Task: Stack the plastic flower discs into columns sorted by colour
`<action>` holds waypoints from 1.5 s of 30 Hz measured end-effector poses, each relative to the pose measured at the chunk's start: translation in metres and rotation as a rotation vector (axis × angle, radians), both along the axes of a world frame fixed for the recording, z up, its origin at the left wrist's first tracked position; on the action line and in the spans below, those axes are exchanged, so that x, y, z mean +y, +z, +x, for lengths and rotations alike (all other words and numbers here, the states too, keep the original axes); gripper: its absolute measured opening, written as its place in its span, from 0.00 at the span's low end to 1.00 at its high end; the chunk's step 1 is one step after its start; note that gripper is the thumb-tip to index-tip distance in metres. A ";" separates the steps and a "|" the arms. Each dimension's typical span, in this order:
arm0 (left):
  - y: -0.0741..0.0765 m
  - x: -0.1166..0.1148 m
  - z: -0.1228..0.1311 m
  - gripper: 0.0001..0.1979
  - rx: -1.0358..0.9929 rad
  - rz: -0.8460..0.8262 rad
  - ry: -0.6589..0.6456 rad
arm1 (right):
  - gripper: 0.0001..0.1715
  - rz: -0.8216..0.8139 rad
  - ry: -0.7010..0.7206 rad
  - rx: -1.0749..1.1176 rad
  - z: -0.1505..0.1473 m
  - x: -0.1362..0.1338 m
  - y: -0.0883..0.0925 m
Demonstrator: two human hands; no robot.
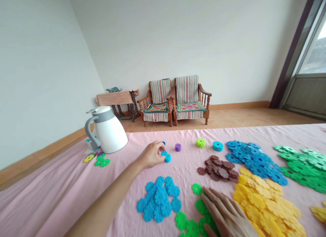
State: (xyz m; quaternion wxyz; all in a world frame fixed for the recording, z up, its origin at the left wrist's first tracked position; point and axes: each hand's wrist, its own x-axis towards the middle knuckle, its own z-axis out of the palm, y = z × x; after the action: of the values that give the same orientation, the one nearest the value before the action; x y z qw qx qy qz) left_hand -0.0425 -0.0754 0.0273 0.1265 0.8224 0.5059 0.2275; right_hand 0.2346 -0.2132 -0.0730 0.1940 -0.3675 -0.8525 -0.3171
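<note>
My left hand [152, 154] is closed, thumb and fingers pinching at light-blue snowflake discs [166, 157] just above or on the pink cloth; I cannot tell if they are lifted. Behind its fingers a dark-blue piece [163, 143] shows in part. Nearer to me lies a loose heap of light-blue snowflake discs [159, 199]. My right hand [224, 211] rests flat, fingers stretched out, over a pile of green snowflake discs [191, 226] that it partly covers. One green disc [197, 188] lies by its fingertips.
Along the back stand a purple stack [178, 147], a lime stack [200, 143] and a blue stack [217, 146]. Brown [219, 168], yellow [267, 203], blue [254, 158] and green heaps [305, 165] spread rightward. A white jug [109, 131] stands at left on the pink cloth [122, 182].
</note>
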 end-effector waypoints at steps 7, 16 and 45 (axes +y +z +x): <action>-0.005 0.009 0.009 0.09 0.072 -0.062 -0.007 | 0.26 0.016 0.020 0.022 -0.002 0.001 0.004; -0.012 0.011 0.005 0.08 0.094 -0.056 -0.025 | 0.26 0.021 0.000 0.004 -0.002 0.000 0.002; -0.003 0.022 0.005 0.16 0.412 -0.056 -0.382 | 0.28 -0.045 0.014 0.068 0.003 0.003 -0.009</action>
State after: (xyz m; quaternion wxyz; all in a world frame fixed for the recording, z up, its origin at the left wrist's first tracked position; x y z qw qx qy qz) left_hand -0.0375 -0.0537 0.0247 0.0842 0.9278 0.3631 0.0134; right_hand 0.2372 -0.2104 -0.0820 0.2171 -0.3763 -0.8548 -0.2839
